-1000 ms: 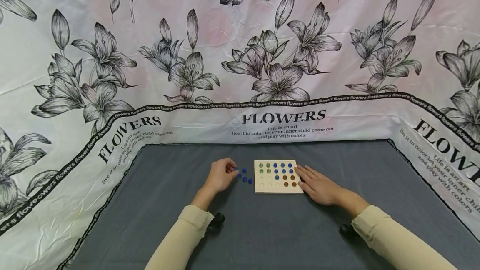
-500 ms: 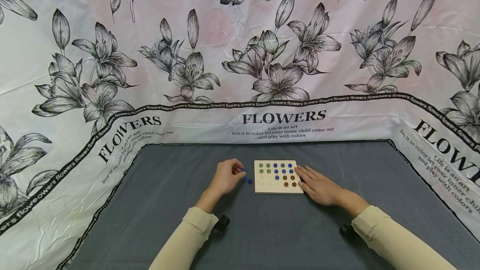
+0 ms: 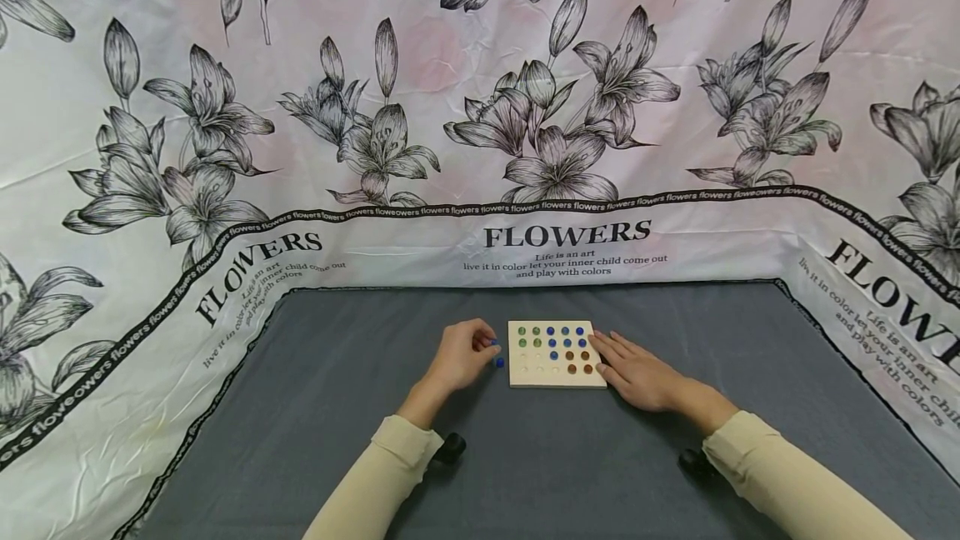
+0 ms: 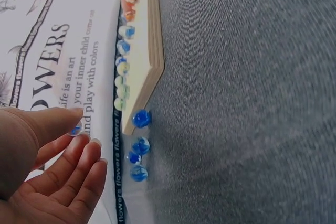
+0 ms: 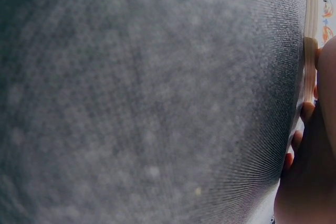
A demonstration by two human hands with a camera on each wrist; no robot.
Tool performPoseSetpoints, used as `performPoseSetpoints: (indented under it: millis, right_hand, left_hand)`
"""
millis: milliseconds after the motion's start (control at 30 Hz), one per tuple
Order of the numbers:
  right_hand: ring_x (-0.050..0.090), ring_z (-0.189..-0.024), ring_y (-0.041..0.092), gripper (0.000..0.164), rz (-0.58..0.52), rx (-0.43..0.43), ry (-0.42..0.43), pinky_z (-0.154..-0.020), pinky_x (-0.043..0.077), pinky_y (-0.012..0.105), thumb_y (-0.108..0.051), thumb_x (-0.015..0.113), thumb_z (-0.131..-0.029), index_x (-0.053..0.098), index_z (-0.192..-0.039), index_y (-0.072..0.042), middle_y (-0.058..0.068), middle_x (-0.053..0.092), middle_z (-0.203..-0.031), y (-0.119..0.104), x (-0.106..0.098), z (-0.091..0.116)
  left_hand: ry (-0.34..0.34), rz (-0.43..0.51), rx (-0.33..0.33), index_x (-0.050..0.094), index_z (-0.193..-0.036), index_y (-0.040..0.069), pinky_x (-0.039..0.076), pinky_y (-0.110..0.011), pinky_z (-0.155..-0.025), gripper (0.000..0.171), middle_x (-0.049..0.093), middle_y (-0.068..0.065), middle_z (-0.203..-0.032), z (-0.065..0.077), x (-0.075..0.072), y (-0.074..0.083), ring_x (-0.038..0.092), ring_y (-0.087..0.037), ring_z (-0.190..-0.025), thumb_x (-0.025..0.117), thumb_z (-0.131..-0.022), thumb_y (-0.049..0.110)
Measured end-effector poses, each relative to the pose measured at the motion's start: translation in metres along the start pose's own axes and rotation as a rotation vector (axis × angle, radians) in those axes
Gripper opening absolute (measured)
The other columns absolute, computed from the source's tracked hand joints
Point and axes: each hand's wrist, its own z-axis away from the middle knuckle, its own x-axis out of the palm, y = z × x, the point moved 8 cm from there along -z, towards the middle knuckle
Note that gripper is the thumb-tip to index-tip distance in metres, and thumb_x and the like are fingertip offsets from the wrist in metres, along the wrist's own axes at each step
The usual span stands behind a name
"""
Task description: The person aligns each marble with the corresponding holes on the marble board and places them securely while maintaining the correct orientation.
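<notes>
My left hand (image 3: 462, 354) pinches a glass marble (image 4: 75, 129) between thumb and index finger, just left of the wooden board (image 3: 533, 378). Below the fingertips in the left wrist view, several loose blue marbles (image 4: 140, 145) sit on the cloth by the board's corner; in the head view the hand hides most of them. The board bears rows of green marbles (image 3: 522, 331), blue marbles (image 3: 566, 331) and amber marbles (image 3: 572, 369), with bare hollows at its front left. My right hand (image 3: 637, 369) lies with extended fingers against the board's right edge.
Dark grey cloth (image 3: 562, 457) covers the table. A white and pink flower-printed curtain (image 3: 420, 148) rises at the back and sides. Black wrist devices show under both sleeves, one of them a black camera (image 3: 452, 448) below the left wrist.
My left hand has shifted right, over the loose blue marbles toward the board, covering more of them. The right hand and the board stay in place.
</notes>
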Motion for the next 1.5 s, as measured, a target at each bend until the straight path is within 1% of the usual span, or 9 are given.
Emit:
performPoseSetpoints:
  millis: [133,233,367,600,900,1133,1233,1500]
  right_hand:
    - [0.022,-0.152,0.045,0.060,-0.001,-0.027,0.025,-0.119,0.023,0.061,-0.040,0.037,-0.112,0.031,-0.160,-0.005,0.018,0.029,-0.165,-0.003,-0.002,0.002]
    - [0.023,-0.152,0.045,0.061,0.006,-0.037,0.037,-0.118,0.023,0.060,-0.041,0.036,-0.112,0.031,-0.160,-0.005,0.018,0.030,-0.165,-0.005,-0.004,0.003]
    - [0.022,-0.152,0.044,0.060,0.016,-0.026,0.030,-0.119,0.022,0.059,-0.039,0.037,-0.112,0.030,-0.161,-0.005,0.017,0.029,-0.166,-0.005,-0.004,0.003]
    - [0.022,-0.152,0.045,0.057,0.007,-0.024,0.026,-0.119,0.022,0.059,-0.032,0.041,-0.112,0.030,-0.160,-0.003,0.019,0.028,-0.165,-0.008,-0.005,0.003]
    - [0.019,-0.154,0.042,0.058,0.012,-0.011,0.005,-0.121,0.021,0.057,-0.034,0.040,-0.112,0.028,-0.161,-0.006,0.015,0.025,-0.167,-0.001,0.000,0.001]
    - [0.018,-0.154,0.041,0.059,0.003,-0.009,0.007,-0.121,0.020,0.057,-0.036,0.039,-0.112,0.028,-0.162,-0.007,0.015,0.025,-0.167,-0.001,-0.001,0.001]
    - [0.019,-0.154,0.042,0.059,0.002,-0.011,0.018,-0.121,0.021,0.058,-0.036,0.040,-0.112,0.028,-0.161,-0.006,0.016,0.026,-0.167,-0.001,-0.002,0.001]
    - [0.018,-0.154,0.042,0.058,0.006,-0.008,0.006,-0.121,0.020,0.057,-0.035,0.040,-0.112,0.027,-0.162,-0.007,0.015,0.025,-0.168,0.000,0.000,0.000]
  left_hand:
    - [-0.010,0.012,-0.002,0.072,-0.102,0.001,0.052,-0.029,-0.071,0.010,0.066,-0.004,-0.087,-0.001,0.004,0.002,0.061,-0.014,-0.077,0.074,-0.094,0.006]
    - [-0.011,0.021,-0.003,0.072,-0.102,0.001,0.051,-0.029,-0.070,0.011,0.066,-0.003,-0.086,-0.003,0.007,0.003,0.060,-0.013,-0.076,0.074,-0.094,0.007]
    - [-0.016,0.023,0.009,0.071,-0.102,0.000,0.051,-0.028,-0.069,0.012,0.065,-0.003,-0.085,-0.003,0.010,0.007,0.059,-0.013,-0.075,0.074,-0.093,0.007]
    - [-0.033,0.035,0.034,0.071,-0.100,0.003,0.052,-0.028,-0.069,0.007,0.066,-0.003,-0.086,-0.004,0.018,0.015,0.060,-0.013,-0.076,0.073,-0.094,0.007]
    - [-0.055,0.061,0.045,0.071,-0.102,-0.001,0.052,-0.026,-0.069,0.011,0.066,-0.005,-0.086,-0.007,0.028,0.024,0.061,-0.013,-0.076,0.073,-0.094,0.006]
    - [-0.064,0.054,0.055,0.072,-0.098,0.003,0.051,-0.026,-0.068,0.006,0.067,-0.004,-0.085,-0.010,0.036,0.029,0.061,-0.013,-0.075,0.074,-0.093,0.005]
    - [-0.067,0.056,0.062,0.072,-0.098,0.003,0.051,-0.026,-0.068,0.005,0.067,-0.004,-0.084,-0.012,0.038,0.032,0.062,-0.013,-0.075,0.074,-0.093,0.004]
    - [-0.093,0.062,0.059,0.072,-0.104,-0.002,0.050,-0.025,-0.069,0.013,0.067,-0.005,-0.087,-0.012,0.046,0.037,0.060,-0.012,-0.076,0.074,-0.093,0.005]
